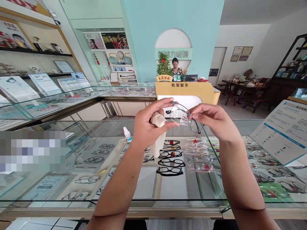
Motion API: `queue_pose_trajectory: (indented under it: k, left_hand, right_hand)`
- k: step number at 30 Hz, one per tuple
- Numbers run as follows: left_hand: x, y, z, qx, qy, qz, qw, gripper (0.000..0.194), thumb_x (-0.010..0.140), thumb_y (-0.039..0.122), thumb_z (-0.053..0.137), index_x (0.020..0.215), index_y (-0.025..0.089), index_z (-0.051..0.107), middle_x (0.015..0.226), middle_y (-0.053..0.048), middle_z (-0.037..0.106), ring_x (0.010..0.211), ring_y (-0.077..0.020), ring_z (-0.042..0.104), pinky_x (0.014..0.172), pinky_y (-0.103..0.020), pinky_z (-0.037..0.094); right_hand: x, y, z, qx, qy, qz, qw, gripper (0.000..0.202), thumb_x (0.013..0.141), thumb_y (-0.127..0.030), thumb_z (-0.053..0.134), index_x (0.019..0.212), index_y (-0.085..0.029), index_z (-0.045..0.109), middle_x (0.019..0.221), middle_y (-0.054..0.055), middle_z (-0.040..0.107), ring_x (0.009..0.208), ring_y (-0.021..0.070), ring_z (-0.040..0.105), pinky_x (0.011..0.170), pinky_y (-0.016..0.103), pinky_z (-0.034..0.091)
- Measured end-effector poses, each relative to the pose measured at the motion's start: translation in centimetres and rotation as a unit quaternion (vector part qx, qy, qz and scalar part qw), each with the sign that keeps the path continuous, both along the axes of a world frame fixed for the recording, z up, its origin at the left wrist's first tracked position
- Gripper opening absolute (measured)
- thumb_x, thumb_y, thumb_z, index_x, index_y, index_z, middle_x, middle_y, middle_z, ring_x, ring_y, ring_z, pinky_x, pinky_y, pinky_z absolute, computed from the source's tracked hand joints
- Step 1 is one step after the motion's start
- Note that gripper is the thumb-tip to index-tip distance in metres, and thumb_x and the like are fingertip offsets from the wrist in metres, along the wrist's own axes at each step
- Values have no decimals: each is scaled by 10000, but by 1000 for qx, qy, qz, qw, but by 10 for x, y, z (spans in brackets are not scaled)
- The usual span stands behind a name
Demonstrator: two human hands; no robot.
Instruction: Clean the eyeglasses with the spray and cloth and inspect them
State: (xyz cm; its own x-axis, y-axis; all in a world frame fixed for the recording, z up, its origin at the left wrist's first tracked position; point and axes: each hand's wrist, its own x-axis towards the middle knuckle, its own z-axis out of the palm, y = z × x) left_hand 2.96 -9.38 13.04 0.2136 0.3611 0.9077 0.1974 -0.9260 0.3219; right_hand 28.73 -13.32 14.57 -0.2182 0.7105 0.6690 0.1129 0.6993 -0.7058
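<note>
A pair of thin-framed eyeglasses (179, 111) is held up between both hands above the glass counter. My left hand (153, 119) is closed, with thumb and forefinger on one lens rim and a cream cloth (158, 142) tucked in the palm and hanging down. My right hand (211, 118) pinches the frame near the bridge. A small tag or sticker (184, 118) shows on the near lens. Beneath the hands, rows of dark-framed glasses (170, 163) lie in the display case. Left of my left wrist stands a white spray bottle (128, 134) with a blue label.
The glass counter (168, 202) runs across the front. Pale-framed glasses (198, 151) lie in it, and an information board (284, 131) stands at right. Beyond is a wooden-fronted cashier desk (187, 88) with a person (176, 65) behind it. Another glass case (129, 91) lines the back left.
</note>
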Motion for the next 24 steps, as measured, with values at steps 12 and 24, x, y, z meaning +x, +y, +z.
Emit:
queue_pose_trajectory:
  k: [12,24]
  left_hand:
    - [-96,-34,-9,-141,55,142,978,454,972,586,876,1283,258,829,820,-20,765,672,-178,667,583,-306,509]
    - [-248,51,-107,-222,133,297,919,738,779,968,828,674,260,646,470,99,502,413,-90,441,555,-289,415]
  right_hand:
    - [-21,-3,-8,32,-23,-41,998,193,974,-418,846,884,-248,832,947,32,859,936,225,767,929,432,622]
    - [-44,-6,-13,29,-86,4,996,179,980,-397,813,873,-256,832,943,27,865,928,228,771,920,422,610]
